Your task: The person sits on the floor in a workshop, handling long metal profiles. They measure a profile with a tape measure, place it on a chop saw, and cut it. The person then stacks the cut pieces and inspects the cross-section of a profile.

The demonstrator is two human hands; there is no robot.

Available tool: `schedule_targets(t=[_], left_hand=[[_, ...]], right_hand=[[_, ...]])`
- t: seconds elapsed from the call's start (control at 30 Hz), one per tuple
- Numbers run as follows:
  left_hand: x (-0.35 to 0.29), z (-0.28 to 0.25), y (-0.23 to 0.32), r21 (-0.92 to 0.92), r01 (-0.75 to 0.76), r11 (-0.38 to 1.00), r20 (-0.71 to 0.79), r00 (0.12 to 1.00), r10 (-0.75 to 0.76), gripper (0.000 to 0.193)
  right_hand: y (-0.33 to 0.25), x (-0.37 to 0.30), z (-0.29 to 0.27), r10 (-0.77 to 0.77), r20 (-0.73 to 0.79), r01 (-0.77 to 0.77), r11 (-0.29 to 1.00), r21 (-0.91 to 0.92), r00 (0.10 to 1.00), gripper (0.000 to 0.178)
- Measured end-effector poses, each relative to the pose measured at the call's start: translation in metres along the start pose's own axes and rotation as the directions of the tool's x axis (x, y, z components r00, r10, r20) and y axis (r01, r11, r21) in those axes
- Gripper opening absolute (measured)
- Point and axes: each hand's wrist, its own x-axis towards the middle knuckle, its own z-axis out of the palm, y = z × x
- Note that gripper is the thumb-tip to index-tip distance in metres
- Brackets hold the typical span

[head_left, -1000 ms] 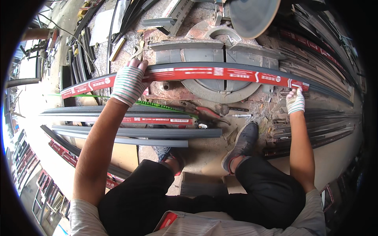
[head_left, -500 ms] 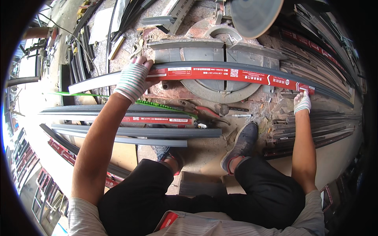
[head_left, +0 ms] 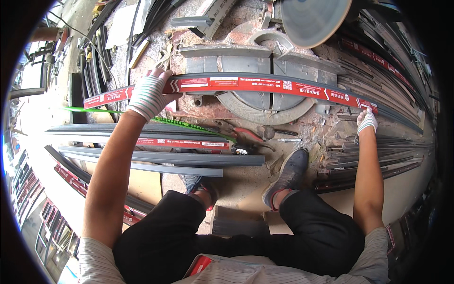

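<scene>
A long grey metal profile with red protective film [head_left: 255, 85] lies across the round table of a chop saw [head_left: 265, 61]. My left hand [head_left: 149, 92], in a striped work glove, grips the profile near its left end. My right hand [head_left: 366, 120], also gloved, holds the profile close to its right end. The saw's blade [head_left: 314, 16] is raised above and behind the profile.
Several cut grey profiles [head_left: 156, 156], some with red film, lie on the floor at the left in front of my feet. A stack of long profiles [head_left: 378, 151] lies at the right. Pliers [head_left: 246, 133] and small tools rest under the saw table.
The profile has slid to the right across the saw table. Both hands moved with it, and my right hand dropped lower.
</scene>
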Motion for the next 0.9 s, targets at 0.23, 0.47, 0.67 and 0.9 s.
schedule_targets(t=[0.23, 0.47, 0.67, 0.9], left_hand=[[-0.008, 0.013, -0.018, 0.018, -0.019, 1.000, -0.005, 1.000, 0.019, 0.069], [-0.008, 0.013, -0.021, 0.035, -0.016, 0.999, 0.000, 1.000, 0.016, 0.069], [-0.009, 0.012, -0.022, 0.017, -0.018, 1.000, -0.020, 1.000, 0.018, 0.068], [-0.006, 0.014, -0.021, 0.014, -0.075, 0.997, -0.058, 0.995, 0.076, 0.069]], right_hand=[[0.014, -0.024, -0.005, 0.127, 0.223, -0.109, 0.990, -0.092, 0.966, 0.033], [0.019, -0.040, -0.001, 0.070, 0.269, -0.046, 0.995, -0.094, 0.961, 0.026], [0.024, -0.030, -0.002, 0.002, 0.250, 0.003, 1.000, -0.021, 0.968, 0.025], [0.006, -0.010, -0.013, 0.071, 0.023, -0.073, 0.993, 0.097, 0.997, 0.028]])
